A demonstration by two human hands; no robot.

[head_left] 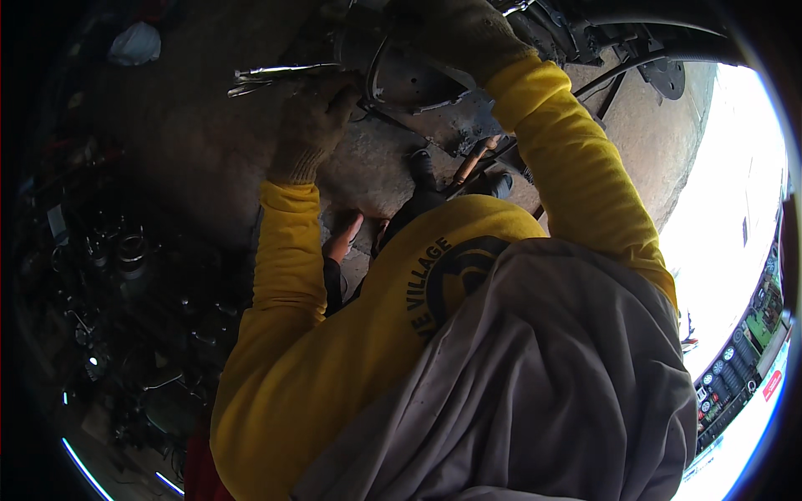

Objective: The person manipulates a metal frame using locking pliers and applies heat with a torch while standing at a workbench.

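My left hand (316, 121), in a dark knitted work glove, is closed beside a curved black metal bracket (376, 75). A long shiny metal tool with two prongs (280, 75) juts out to the left across the top of this fist; the fingers themselves are dark. On the far side of the bracket, my right hand (468, 37) wears a similar glove and reaches among black vehicle parts (576, 33). Its fingers are hidden near the upper edge. A dark, dirty metal plate (422, 83) lies between the two hands.
Below the parts, a copper-coloured rod (476, 159) slants beside dark footwear (423, 167). A bare foot (342, 238) rests on the stained concrete floor (200, 117). Many metal parts (134, 255) are heaped at left. A pale bag (135, 44) lies far left; black hoses (652, 60) run at right.
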